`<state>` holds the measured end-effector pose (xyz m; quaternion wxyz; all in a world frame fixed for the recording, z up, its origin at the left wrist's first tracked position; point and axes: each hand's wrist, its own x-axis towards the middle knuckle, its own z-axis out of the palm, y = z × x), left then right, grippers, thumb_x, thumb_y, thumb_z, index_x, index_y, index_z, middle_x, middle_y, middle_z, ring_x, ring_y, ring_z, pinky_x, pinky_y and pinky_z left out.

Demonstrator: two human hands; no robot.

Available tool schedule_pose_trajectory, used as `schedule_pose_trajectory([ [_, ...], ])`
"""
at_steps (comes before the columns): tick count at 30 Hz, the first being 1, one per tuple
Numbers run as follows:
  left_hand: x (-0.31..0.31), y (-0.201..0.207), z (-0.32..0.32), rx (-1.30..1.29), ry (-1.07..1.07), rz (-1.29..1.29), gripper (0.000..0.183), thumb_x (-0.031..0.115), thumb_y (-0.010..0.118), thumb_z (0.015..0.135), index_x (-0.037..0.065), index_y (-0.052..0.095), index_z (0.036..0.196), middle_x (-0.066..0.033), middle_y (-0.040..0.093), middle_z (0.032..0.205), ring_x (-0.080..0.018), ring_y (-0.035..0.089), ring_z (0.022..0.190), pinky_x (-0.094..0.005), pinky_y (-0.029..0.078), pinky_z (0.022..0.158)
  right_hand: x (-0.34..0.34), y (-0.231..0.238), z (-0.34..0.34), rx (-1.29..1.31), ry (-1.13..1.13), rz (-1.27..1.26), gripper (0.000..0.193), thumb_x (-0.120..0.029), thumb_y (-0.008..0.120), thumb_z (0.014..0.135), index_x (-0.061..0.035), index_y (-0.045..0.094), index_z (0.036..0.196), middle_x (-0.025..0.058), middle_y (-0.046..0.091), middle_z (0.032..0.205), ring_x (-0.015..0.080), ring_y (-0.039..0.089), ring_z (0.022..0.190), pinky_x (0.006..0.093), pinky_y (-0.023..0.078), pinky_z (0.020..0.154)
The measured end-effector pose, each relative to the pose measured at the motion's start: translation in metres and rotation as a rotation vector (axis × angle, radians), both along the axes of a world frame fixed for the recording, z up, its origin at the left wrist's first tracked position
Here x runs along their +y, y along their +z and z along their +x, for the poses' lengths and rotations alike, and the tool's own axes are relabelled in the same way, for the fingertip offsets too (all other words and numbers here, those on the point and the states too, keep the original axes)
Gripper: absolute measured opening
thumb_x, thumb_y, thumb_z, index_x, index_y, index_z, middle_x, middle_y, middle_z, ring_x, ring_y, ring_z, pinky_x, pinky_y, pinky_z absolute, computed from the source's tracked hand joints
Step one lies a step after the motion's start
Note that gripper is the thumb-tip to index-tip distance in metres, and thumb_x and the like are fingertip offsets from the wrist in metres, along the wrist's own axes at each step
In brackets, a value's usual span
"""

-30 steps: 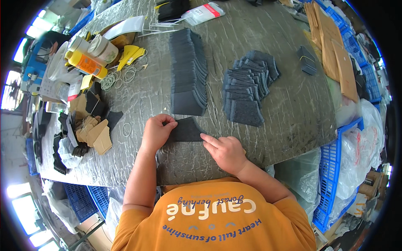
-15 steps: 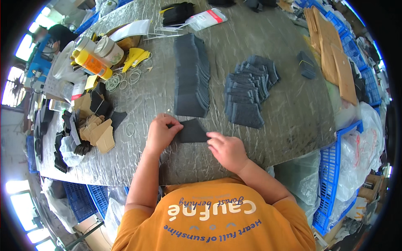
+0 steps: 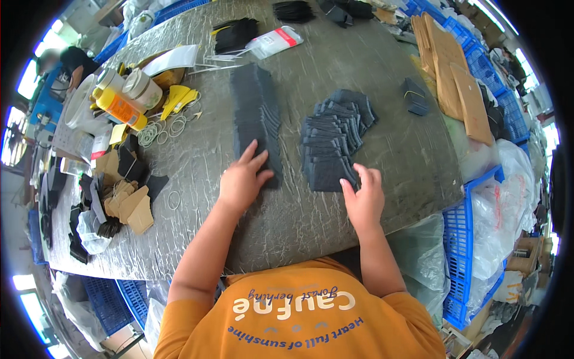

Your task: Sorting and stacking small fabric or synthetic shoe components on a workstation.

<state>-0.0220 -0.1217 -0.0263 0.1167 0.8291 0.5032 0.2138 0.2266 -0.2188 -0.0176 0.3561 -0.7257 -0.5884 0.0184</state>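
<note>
A long row of overlapping dark grey fabric pieces [image 3: 254,107] runs away from me across the table. My left hand [image 3: 240,182] lies on its near end, fingers spread and touching the top pieces. To the right is a fanned stack of similar dark cut pieces [image 3: 327,175]. Beside that stack's near right corner is my right hand [image 3: 366,194], thumb and fingers apart, with nothing seen in it. Whether its fingertips touch the stack's edge I cannot tell.
At left stand a yellow bottle [image 3: 119,109] and a white jar [image 3: 142,88], near rubber bands [image 3: 150,134] and cardboard templates [image 3: 136,209]. A banded dark bundle [image 3: 415,97] and brown paper [image 3: 445,54] lie right. A blue crate [image 3: 457,245] borders the table.
The single dark piece held between both hands is no longer there. My left hand has moved forward onto the row, my right hand to the right beside the fanned stack. The view has shifted slightly.
</note>
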Motion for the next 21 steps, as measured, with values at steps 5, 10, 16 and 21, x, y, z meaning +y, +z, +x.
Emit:
schedule_pose_trajectory([
  [5,-0.06,0.002,0.0,-0.476,0.01,-0.122,0.022,0.014,0.056,0.09,0.001,0.061,0.108,-0.0157,0.06,0.112,-0.029,0.062,0.09,-0.0345,0.049,0.08,-0.023,0.016,-0.043,0.575,0.466,-0.185,0.011,-0.005,0.066,0.08,-0.0019,0.066,0.09,0.013,0.065,0.082,0.0252,0.063,0.074,0.0312,0.049,0.066],
  [10,-0.087,0.038,0.014,-0.686,0.086,-0.5,0.018,0.007,0.05,0.092,0.001,0.06,0.106,-0.0113,0.061,0.091,-0.0204,0.058,0.081,-0.0294,0.046,0.075,-0.017,0.024,-0.077,0.977,0.654,-0.561,0.013,-0.006,0.065,0.083,0.002,0.067,0.093,0.0089,0.068,0.085,0.0106,0.061,0.076,0.0278,0.049,0.067],
  [16,-0.092,0.044,0.011,-0.681,0.065,-0.532,0.021,0.013,0.05,0.094,0.001,0.06,0.108,-0.0048,0.061,0.089,-0.0112,0.053,0.08,-0.0248,0.044,0.074,-0.015,0.029,-0.077,1.009,0.778,-0.635,0.013,-0.008,0.065,0.084,0.0016,0.067,0.091,0.0075,0.068,0.081,0.0097,0.06,0.074,0.0265,0.048,0.069],
  [21,-0.094,0.034,0.013,-0.726,0.061,-0.46,0.019,0.011,0.051,0.093,0.001,0.061,0.106,-0.003,0.06,0.083,-0.008,0.049,0.07,-0.0229,0.043,0.065,-0.021,0.023,-0.077,1.038,0.753,-0.612,0.013,-0.01,0.067,0.083,0.0013,0.068,0.09,0.0076,0.068,0.079,0.0097,0.06,0.073,0.0265,0.048,0.068],
])
